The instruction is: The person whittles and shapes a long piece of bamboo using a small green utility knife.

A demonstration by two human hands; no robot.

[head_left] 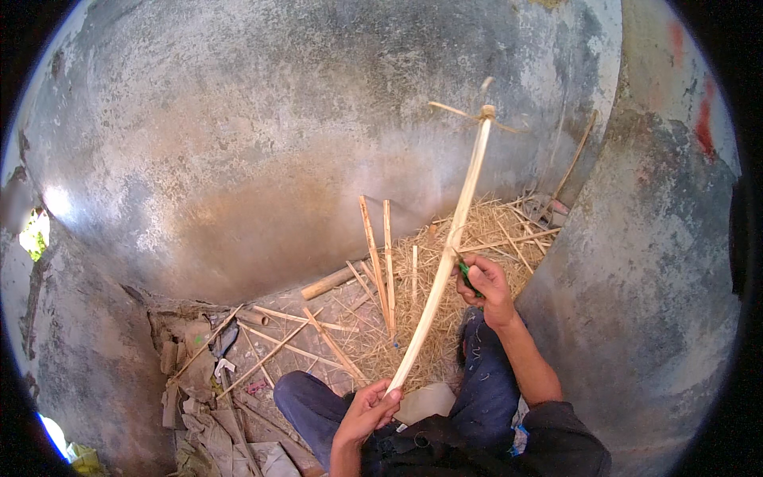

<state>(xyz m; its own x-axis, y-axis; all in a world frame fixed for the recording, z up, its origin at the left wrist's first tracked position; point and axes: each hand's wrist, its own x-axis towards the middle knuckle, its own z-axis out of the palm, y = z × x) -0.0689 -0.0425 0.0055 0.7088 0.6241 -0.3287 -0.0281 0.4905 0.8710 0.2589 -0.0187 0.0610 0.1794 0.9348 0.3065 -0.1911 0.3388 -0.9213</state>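
A long pale bundle of split bamboo strips [434, 312] slants up and away from my lap. My left hand [372, 410] is closed around its lower end. At the far end a tie [487, 114] binds the strips, its loose ends sticking out sideways. My right hand [487, 288] is closed on a small green-handled tool [469, 278] beside the middle of the bundle. The tool's thin tip points at the strips, where a band seems to run around them. Fingers cover most of the tool, so its exact kind is hidden.
Straw-like shavings [509, 230] heap on the floor ahead and right. Bamboo slats [373, 266] lean upright against the wall [262, 159]. A thick bamboo pole [330, 282] and loose sticks [290, 342] lie left, near rubble and cloth scraps [214, 445]. Another wall [636, 318] stands close on my right.
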